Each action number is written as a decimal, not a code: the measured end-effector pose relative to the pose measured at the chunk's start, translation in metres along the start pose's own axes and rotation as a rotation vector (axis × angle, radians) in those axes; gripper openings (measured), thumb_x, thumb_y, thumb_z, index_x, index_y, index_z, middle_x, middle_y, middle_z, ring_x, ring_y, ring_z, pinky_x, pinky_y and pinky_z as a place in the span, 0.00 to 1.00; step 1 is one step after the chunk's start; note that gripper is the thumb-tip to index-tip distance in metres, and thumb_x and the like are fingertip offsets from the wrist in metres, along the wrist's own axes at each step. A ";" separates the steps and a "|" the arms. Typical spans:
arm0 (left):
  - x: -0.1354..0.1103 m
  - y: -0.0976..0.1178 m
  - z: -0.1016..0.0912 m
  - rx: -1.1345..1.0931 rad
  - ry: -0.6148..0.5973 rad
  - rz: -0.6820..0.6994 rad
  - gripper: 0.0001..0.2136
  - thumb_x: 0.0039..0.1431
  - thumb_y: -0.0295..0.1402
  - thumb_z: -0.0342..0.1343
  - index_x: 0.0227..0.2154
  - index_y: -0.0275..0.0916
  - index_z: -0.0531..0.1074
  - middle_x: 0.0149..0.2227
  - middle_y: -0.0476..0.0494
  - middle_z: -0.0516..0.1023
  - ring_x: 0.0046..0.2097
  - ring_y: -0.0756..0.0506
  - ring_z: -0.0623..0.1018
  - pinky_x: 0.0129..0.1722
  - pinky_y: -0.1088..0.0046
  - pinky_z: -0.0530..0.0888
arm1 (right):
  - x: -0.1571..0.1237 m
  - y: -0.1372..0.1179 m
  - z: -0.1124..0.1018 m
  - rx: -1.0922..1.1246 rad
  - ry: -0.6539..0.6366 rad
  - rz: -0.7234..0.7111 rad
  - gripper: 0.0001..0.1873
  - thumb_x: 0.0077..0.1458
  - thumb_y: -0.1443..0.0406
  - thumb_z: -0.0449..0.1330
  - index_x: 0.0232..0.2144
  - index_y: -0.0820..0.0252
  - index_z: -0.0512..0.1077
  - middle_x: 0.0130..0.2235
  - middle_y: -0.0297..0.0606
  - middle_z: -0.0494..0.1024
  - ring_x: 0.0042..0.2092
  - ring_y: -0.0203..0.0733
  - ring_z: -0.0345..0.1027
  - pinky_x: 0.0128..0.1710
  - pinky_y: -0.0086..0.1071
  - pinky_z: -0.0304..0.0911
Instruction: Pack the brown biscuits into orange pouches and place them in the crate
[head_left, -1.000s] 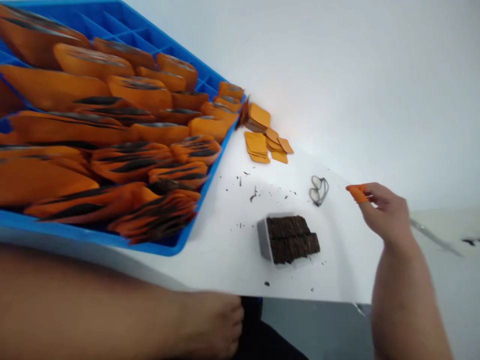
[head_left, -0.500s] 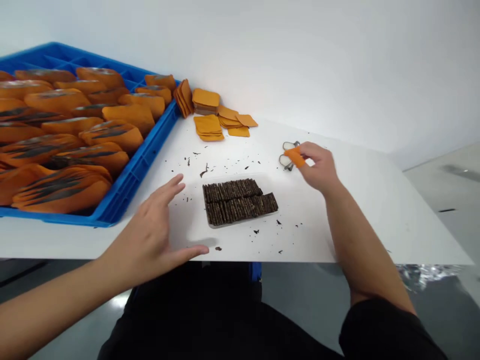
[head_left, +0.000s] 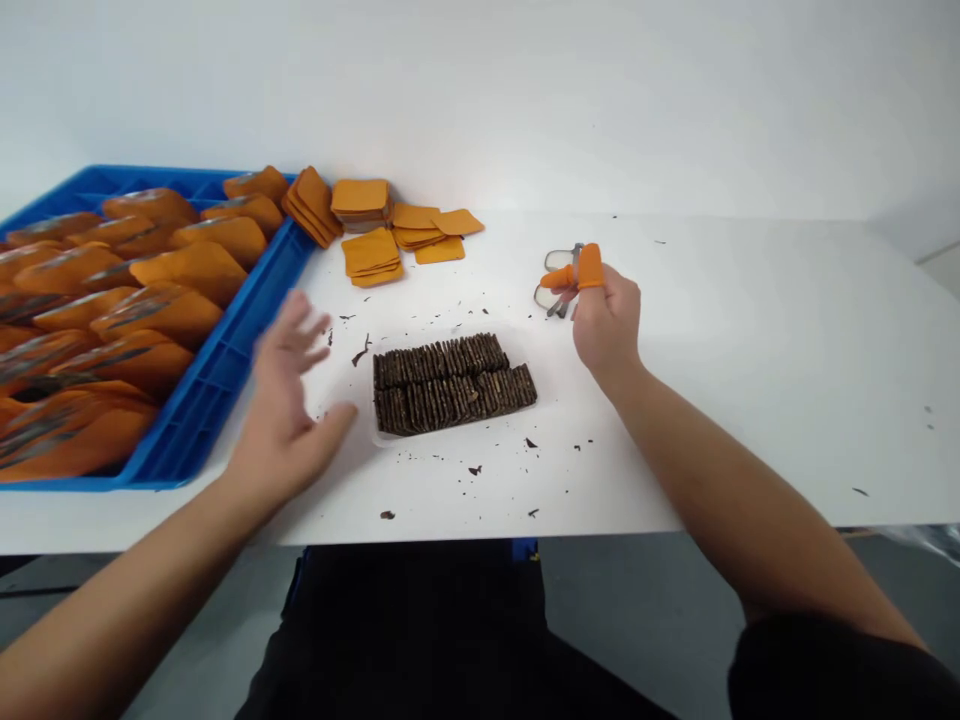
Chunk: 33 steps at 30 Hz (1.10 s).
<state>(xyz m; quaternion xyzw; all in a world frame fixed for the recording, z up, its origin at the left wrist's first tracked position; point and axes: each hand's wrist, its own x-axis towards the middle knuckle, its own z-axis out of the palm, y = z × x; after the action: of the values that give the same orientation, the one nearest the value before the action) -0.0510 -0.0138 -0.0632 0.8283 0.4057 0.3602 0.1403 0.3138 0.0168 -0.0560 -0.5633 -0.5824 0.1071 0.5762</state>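
My left hand [head_left: 289, 405], blurred by motion, is held above the table left of the tray. Its fingers and thumb are spread, and nothing is in it. A shallow clear tray [head_left: 382, 437] holds two rows of thin dark brown slices [head_left: 450, 385] standing on edge. My right hand [head_left: 604, 310] is at a small metal tool with two pale loops [head_left: 551, 297], which looks like scissors. Orange covers [head_left: 591, 266] sit on the thumb and a finger of this hand, with those two digits apart. Its other fingers are partly hidden; contact with the tool is unclear.
A blue divided crate [head_left: 217, 385] at left is filled with orange pouches [head_left: 142, 310] showing dark contents. Orange square pieces [head_left: 375, 255] lie stacked and fanned beside it near the wall. Dark crumbs [head_left: 475, 470] dot the white table [head_left: 712, 350].
The view has shifted, bringing more of the table's right side in. My left hand has drawn back from the tray. The covered digits of my right hand have parted over the tool.
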 end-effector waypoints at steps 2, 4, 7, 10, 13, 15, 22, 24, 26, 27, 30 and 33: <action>0.017 0.004 0.003 0.003 0.197 -0.017 0.37 0.68 0.40 0.53 0.74 0.60 0.42 0.82 0.44 0.42 0.76 0.28 0.64 0.66 0.38 0.75 | 0.006 0.008 -0.003 -0.024 0.064 0.005 0.30 0.75 0.43 0.48 0.37 0.53 0.82 0.38 0.37 0.84 0.39 0.40 0.76 0.44 0.43 0.73; 0.039 0.008 0.008 0.059 0.220 -0.061 0.32 0.67 0.38 0.52 0.72 0.55 0.50 0.80 0.46 0.48 0.73 0.33 0.68 0.64 0.44 0.77 | 0.012 0.017 -0.005 -0.047 0.120 0.016 0.30 0.74 0.43 0.49 0.36 0.53 0.81 0.37 0.38 0.82 0.39 0.41 0.75 0.45 0.44 0.73; 0.082 0.004 0.017 0.205 0.117 -0.154 0.25 0.66 0.42 0.52 0.66 0.46 0.66 0.76 0.48 0.61 0.77 0.35 0.61 0.74 0.44 0.67 | 0.019 0.025 -0.008 -0.064 0.176 0.040 0.29 0.73 0.44 0.51 0.34 0.55 0.80 0.34 0.38 0.80 0.38 0.42 0.74 0.43 0.43 0.72; 0.124 -0.018 0.026 0.349 0.021 -0.311 0.33 0.65 0.50 0.52 0.69 0.39 0.67 0.77 0.39 0.61 0.79 0.30 0.56 0.79 0.40 0.56 | 0.021 0.026 -0.008 -0.063 0.188 0.054 0.27 0.72 0.47 0.53 0.32 0.56 0.80 0.34 0.38 0.81 0.39 0.42 0.75 0.44 0.43 0.71; 0.152 -0.044 0.034 0.409 -0.137 -0.475 0.41 0.59 0.54 0.59 0.70 0.33 0.66 0.76 0.25 0.63 0.76 0.19 0.60 0.71 0.29 0.62 | 0.018 0.022 -0.006 -0.062 0.166 0.053 0.26 0.73 0.49 0.53 0.33 0.56 0.81 0.34 0.38 0.82 0.39 0.43 0.76 0.46 0.43 0.71; 0.160 -0.056 0.038 0.424 -0.205 -0.520 0.41 0.59 0.57 0.60 0.69 0.34 0.69 0.70 0.23 0.71 0.71 0.20 0.69 0.68 0.30 0.66 | 0.016 0.017 -0.006 -0.067 0.136 0.038 0.25 0.73 0.49 0.53 0.33 0.55 0.81 0.35 0.38 0.83 0.41 0.43 0.77 0.48 0.44 0.71; 0.148 -0.074 0.047 0.377 -0.076 -0.426 0.35 0.70 0.59 0.38 0.67 0.42 0.70 0.70 0.47 0.72 0.71 0.38 0.66 0.69 0.51 0.63 | 0.015 0.010 -0.010 -0.097 0.011 -0.059 0.19 0.73 0.54 0.55 0.33 0.51 0.81 0.38 0.37 0.83 0.44 0.45 0.77 0.51 0.46 0.70; 0.151 -0.079 0.045 0.345 -0.013 -0.421 0.36 0.71 0.60 0.37 0.67 0.39 0.65 0.72 0.54 0.67 0.71 0.44 0.62 0.71 0.55 0.59 | 0.015 0.010 -0.011 -0.102 -0.008 -0.087 0.16 0.71 0.57 0.57 0.34 0.50 0.81 0.37 0.37 0.82 0.43 0.45 0.76 0.50 0.46 0.70; 0.156 -0.084 0.041 0.321 0.038 -0.424 0.34 0.70 0.62 0.40 0.60 0.37 0.67 0.71 0.56 0.68 0.69 0.46 0.61 0.71 0.55 0.58 | 0.015 0.011 -0.011 -0.099 -0.023 -0.104 0.16 0.71 0.57 0.57 0.34 0.50 0.81 0.37 0.37 0.82 0.43 0.45 0.76 0.49 0.45 0.71; 0.159 -0.084 0.038 0.314 0.059 -0.420 0.32 0.70 0.62 0.42 0.57 0.37 0.68 0.69 0.57 0.69 0.68 0.46 0.62 0.70 0.55 0.58 | 0.015 0.011 -0.010 -0.096 -0.028 -0.108 0.16 0.71 0.56 0.57 0.34 0.50 0.81 0.37 0.37 0.82 0.42 0.44 0.76 0.48 0.45 0.71; 0.158 -0.075 0.031 0.323 0.136 -0.396 0.27 0.72 0.59 0.44 0.51 0.39 0.70 0.63 0.55 0.74 0.65 0.45 0.64 0.69 0.56 0.60 | 0.013 0.012 -0.009 -0.088 -0.039 -0.110 0.21 0.73 0.52 0.55 0.33 0.50 0.82 0.38 0.37 0.84 0.42 0.44 0.77 0.48 0.45 0.72; 0.145 -0.052 0.020 0.347 0.193 -0.349 0.26 0.74 0.57 0.45 0.51 0.40 0.73 0.59 0.44 0.78 0.64 0.40 0.69 0.68 0.52 0.64 | 0.012 0.012 -0.008 -0.084 -0.036 -0.112 0.23 0.73 0.50 0.54 0.35 0.51 0.83 0.40 0.38 0.85 0.43 0.45 0.78 0.49 0.46 0.73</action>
<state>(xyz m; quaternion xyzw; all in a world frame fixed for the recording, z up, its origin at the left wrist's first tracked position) -0.0069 0.1328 -0.0345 0.7192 0.6097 0.3327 0.0167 0.3298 0.0260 -0.0558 -0.5517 -0.6271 0.0604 0.5465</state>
